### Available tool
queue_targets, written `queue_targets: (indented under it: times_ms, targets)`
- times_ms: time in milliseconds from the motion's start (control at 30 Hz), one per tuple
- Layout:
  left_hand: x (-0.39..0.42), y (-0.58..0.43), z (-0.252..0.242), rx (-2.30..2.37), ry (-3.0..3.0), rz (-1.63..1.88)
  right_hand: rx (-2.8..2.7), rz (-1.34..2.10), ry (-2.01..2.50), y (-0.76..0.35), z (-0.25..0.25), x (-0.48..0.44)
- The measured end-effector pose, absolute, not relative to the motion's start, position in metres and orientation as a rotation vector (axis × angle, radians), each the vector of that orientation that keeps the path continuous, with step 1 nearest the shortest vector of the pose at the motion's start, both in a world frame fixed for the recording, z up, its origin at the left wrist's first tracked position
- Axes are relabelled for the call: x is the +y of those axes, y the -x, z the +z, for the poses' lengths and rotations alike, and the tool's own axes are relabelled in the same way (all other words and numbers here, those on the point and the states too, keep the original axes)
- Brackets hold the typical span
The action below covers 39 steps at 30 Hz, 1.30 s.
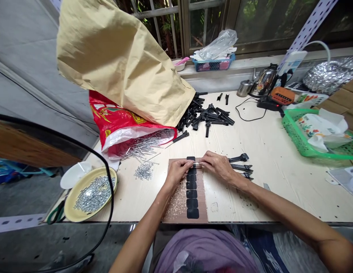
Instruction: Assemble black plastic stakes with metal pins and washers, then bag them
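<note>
Both hands meet over a brown board [199, 197] at the near edge of the surface [279, 170]. Left hand [178, 171] and right hand [218, 167] are each closed in a fingertip pinch on either end of a thin metal pin [196, 163]. The pin is held level, just above the second of the black pads [191, 189]. The pads run in a column down the board.

Three black plastic pieces [241, 167] lie just beside the right hand, on its far side. A larger pile of black pieces [207, 115] sits further back, spilling from a brown paper sack [119, 60]. A red bag [122, 125] under the sack spills long nails [142, 148]. A small heap of metal bits [144, 171] lies near the left hand. A yellow plate [68, 212] of the same bits is at the left corner. A green basket [293, 136] is well apart, at the right.
</note>
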<state>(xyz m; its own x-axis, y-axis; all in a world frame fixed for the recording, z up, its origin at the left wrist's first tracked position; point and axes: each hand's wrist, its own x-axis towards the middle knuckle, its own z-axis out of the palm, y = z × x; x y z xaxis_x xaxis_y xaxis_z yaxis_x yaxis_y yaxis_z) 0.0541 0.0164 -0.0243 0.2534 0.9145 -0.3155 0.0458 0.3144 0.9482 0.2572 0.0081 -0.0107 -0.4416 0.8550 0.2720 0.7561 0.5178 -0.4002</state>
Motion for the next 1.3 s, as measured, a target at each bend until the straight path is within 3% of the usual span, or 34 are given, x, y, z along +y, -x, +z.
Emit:
queue_targets:
  times_ms: [400,1133,1300]
  targets:
    - [0.019,-0.058,-0.02,1.004,-0.806,0.83,-2.342,-0.133,1.277,-0.245,-0.004,-0.002]
    - [0.014,-0.06,-0.025,1.097,-0.905,0.859,-2.317,0.374,1.263,-0.243,-0.011,-0.004]
    - [0.011,-0.061,-0.027,1.178,-1.098,0.87,-2.294,0.332,1.27,-0.248,-0.017,-0.002]
